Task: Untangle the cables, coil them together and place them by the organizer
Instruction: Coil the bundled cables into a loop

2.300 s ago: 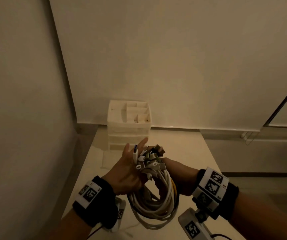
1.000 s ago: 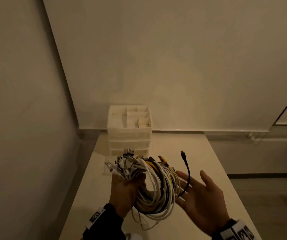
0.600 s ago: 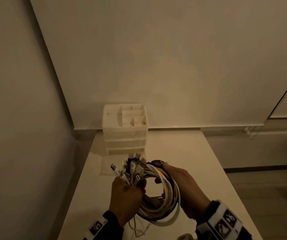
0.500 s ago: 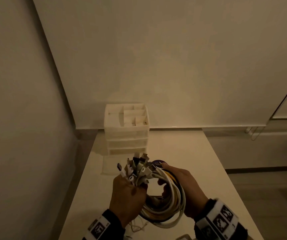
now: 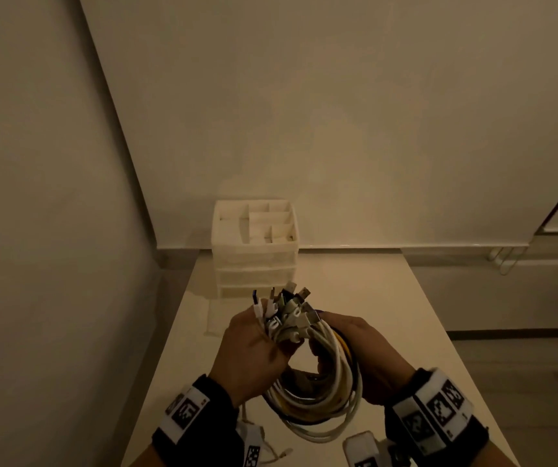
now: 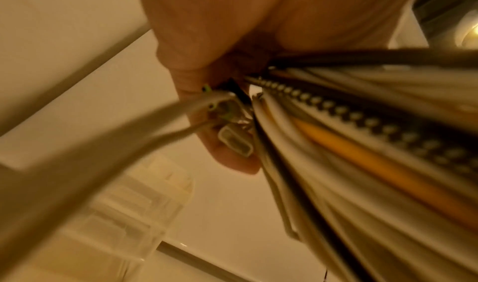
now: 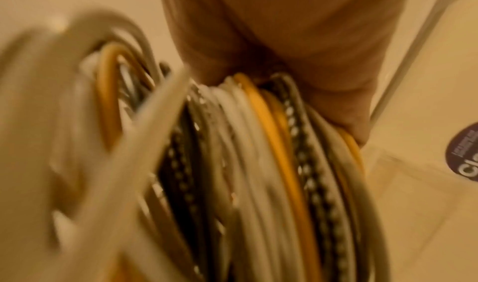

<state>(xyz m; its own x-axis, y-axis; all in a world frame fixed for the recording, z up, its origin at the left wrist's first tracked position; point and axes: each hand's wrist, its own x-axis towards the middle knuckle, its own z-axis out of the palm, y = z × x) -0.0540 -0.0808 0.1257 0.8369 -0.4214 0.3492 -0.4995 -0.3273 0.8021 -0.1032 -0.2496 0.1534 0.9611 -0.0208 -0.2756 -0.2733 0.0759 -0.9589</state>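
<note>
Now back on the bundle: right hand (image 5: 368, 358), open and clear of it a second ago, wraps the right side of the coiled cables (image 5: 318, 382); left hand (image 5: 254, 355) still clamps the gathered plug ends. Coiling looks done, placing not yet. White, yellow, dark and seemingly braided strands, held above the table's (image 5: 388, 298) near edge, short of the organizer (image 5: 254, 261) at its far left corner.

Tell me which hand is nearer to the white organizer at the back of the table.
Left, narrowly. The left hand grips the cable bundle by its connector ends, almost straight in front of the organizer. The right hand holds the coil's other side, farther right.
</note>
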